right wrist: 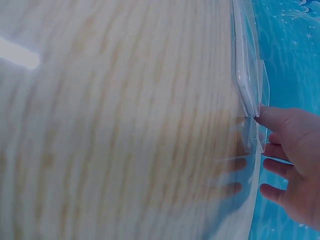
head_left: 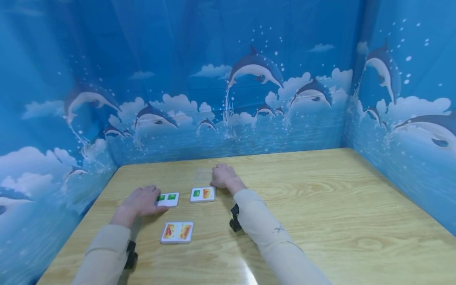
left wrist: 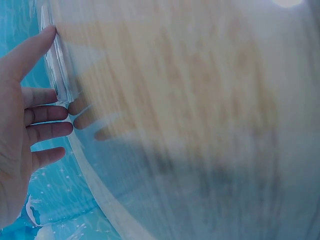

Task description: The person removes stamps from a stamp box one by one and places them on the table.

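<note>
My left hand (head_left: 141, 200) lies at the left end of a thin white card case with two green squares (head_left: 172, 198). Its thumb is along the near edge and its index finger by the far edge, gripping the case between them. My right hand (head_left: 224, 175) touches the right corner of a second case with one green square and one orange picture (head_left: 202, 194). Its thumb tip meets that corner in the right wrist view, and its other fingers are loosely extended beside a clear plastic flap (right wrist: 265, 90). Both wrist views look low across the table.
A third case with two orange-red pictures (head_left: 177, 232) lies nearer, between the forearms. All are on a light wood-grain table (head_left: 320, 206). A blue dolphin-printed curtain (head_left: 199, 87) stands behind the table and along both sides.
</note>
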Action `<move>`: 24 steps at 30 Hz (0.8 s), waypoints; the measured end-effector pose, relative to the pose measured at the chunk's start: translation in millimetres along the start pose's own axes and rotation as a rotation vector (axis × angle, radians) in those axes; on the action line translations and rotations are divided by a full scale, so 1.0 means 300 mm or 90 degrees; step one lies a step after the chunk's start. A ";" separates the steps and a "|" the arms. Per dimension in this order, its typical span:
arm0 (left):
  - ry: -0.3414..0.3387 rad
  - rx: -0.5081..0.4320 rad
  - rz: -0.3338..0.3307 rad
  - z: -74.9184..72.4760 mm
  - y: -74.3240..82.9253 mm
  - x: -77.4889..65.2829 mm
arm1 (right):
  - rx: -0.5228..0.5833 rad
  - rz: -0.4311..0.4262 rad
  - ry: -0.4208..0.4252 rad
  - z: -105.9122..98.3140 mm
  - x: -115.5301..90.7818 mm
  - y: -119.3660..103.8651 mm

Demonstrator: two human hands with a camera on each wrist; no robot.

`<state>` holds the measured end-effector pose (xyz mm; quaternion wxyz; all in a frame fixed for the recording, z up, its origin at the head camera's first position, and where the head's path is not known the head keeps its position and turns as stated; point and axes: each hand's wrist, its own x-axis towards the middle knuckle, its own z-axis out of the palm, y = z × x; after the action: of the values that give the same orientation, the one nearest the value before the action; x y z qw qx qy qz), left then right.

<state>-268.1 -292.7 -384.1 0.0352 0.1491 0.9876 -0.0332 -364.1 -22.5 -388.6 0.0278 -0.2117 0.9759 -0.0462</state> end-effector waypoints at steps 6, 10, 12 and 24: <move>0.003 -0.008 0.000 0.002 -0.004 0.001 | 0.017 -0.009 -0.012 0.000 0.002 0.001; 0.003 -0.012 -0.002 0.003 -0.005 0.002 | 0.025 -0.012 -0.014 0.003 0.008 0.007; 0.003 -0.010 -0.001 0.004 -0.005 0.003 | 0.028 -0.014 -0.013 0.004 0.008 0.010; 0.004 -0.010 -0.010 -0.003 -0.009 -0.003 | 0.022 -0.113 0.064 -0.017 0.007 -0.052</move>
<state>-268.2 -295.4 -382.9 0.0330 0.1411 0.9891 -0.0255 -359.9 -37.0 -382.1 -0.0220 -0.2943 0.9524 -0.0762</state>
